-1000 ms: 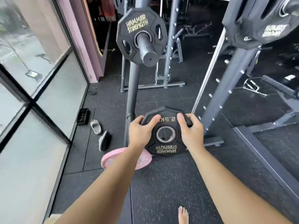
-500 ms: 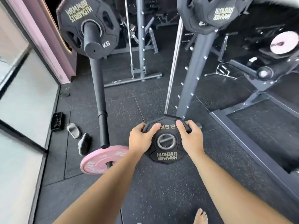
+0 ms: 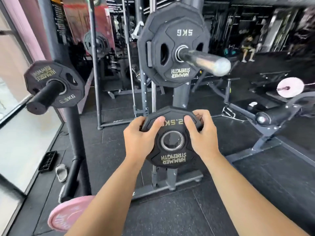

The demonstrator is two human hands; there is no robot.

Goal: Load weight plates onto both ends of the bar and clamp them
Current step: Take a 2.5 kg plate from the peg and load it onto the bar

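My left hand (image 3: 138, 140) and right hand (image 3: 202, 138) hold the 2.5 kg plate (image 3: 172, 159), fingers (image 3: 200, 114) curled round its upper rim.

Place: I record a gym.
Evidence, 12 o'clock: rack (image 3: 181, 97) with 5KG plate (image 3: 185, 40) on a steel bar (image 3: 202, 61).
Evidence, 3 o'clock: padded bench (image 3: 279, 114).
Floor: black rubber tiles (image 3: 170, 218).

black speckled rubber floor (image 3: 170, 218), daylight through left-side windows (image 3: 25, 142), a pink pillar (image 3: 18, 19), padded bench (image 3: 279, 115) at right.

bare bar sleeve (image 3: 204, 63) open ahead, rack upright (image 3: 180, 94) below it
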